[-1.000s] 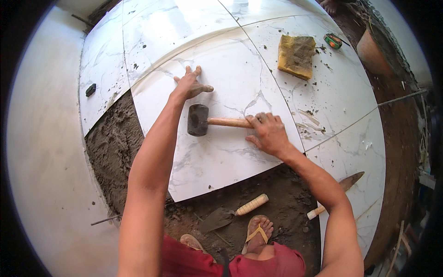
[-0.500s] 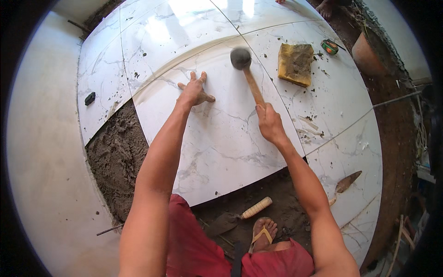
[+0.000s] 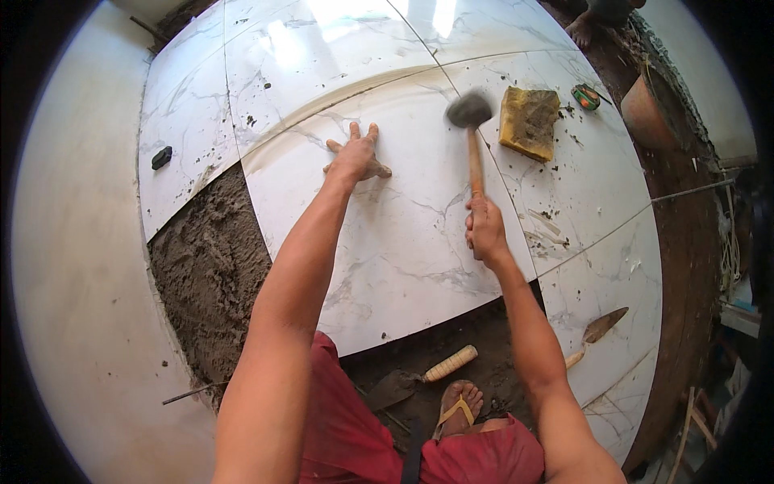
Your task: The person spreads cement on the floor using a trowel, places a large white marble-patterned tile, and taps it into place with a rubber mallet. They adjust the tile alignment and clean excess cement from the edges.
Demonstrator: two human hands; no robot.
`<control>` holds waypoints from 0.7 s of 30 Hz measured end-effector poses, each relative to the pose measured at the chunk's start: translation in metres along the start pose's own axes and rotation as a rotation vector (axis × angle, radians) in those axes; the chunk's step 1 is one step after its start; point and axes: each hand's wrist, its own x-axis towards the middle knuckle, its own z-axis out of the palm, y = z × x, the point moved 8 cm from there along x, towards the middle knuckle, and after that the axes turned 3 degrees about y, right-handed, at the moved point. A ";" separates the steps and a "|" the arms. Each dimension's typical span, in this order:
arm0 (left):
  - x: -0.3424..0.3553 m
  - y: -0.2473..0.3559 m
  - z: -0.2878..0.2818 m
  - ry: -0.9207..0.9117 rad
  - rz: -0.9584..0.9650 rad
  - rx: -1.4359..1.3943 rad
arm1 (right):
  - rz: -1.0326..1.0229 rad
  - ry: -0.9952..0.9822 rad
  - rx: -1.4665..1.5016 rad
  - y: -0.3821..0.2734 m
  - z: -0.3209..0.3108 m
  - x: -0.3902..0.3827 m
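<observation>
With fingers spread, my left hand (image 3: 359,158) presses on the far part of a large white marble-patterned tile (image 3: 387,266). My right hand (image 3: 487,229) grips the wooden handle of a rubber mallet (image 3: 476,165). Its dark head, slightly blurred, is over the tile's far right edge. A dirty yellow sponge (image 3: 528,125) sits on the neighbouring tile, just right of the mallet head. The near edge of the tile borders dark mortar, where a trowel (image 3: 448,364) with a pale ribbed handle lies beside my sandalled foot.
A second trowel (image 3: 601,327) rests on the right-hand tile. A green tape measure (image 3: 586,97) lies beyond the sponge, and a small black object (image 3: 161,157) at far left. Wet mortar (image 3: 211,262) is exposed beside the left wall (image 3: 76,242). An orange bucket (image 3: 647,113) and another person's foot (image 3: 579,31) are far right.
The mallet has swung right toward the sponge, its handle now more upright. My left hand stays spread on the tile. The whole view has shifted a little.
</observation>
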 end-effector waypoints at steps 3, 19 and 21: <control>-0.008 -0.010 0.004 -0.024 -0.029 0.021 | -0.007 -0.067 0.225 -0.051 0.014 -0.026; 0.014 -0.020 0.014 -0.014 0.022 0.169 | -0.176 0.030 -0.380 -0.031 -0.017 -0.121; 0.022 -0.060 0.010 0.121 0.054 0.060 | -0.268 -0.028 -0.316 -0.038 -0.003 -0.150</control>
